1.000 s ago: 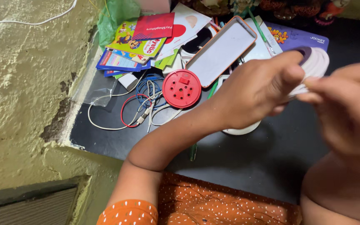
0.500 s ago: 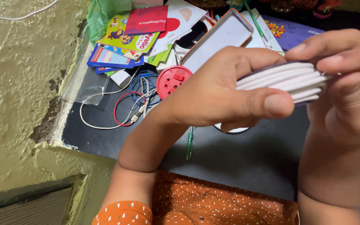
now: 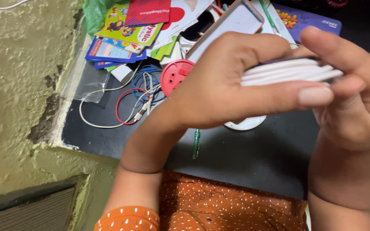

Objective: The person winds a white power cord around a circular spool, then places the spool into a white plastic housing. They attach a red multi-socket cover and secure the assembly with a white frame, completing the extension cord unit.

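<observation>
Hands meet above the dark counter [image 3: 258, 158], both closed on one flat white bundle [image 3: 287, 72] that looks like coiled cable seen edge-on. The left hand [image 3: 219, 85] wraps it from the near side, thumb laid straight along its lower edge and fingers curled over the top. The right hand [image 3: 352, 98] pinches the bundle's far end, index finger over it and the other fingers tucked beneath. The bundle is held level, well clear of the counter.

Below the hands lies a round white object [image 3: 247, 124], mostly hidden, and just beside it a small green screwdriver [image 3: 196, 143]. Further back sits a round red disc with small holes [image 3: 174, 76], next to a tangle of red, blue and white wires [image 3: 135, 100]. A white tablet with an orange rim [image 3: 232, 21] leans on a heap of colourful cards and booklets [image 3: 129, 30]. A rough plastered wall [image 3: 18, 85] borders the counter on the left, and orange dotted cloth [image 3: 219, 209] covers the person's lap.
</observation>
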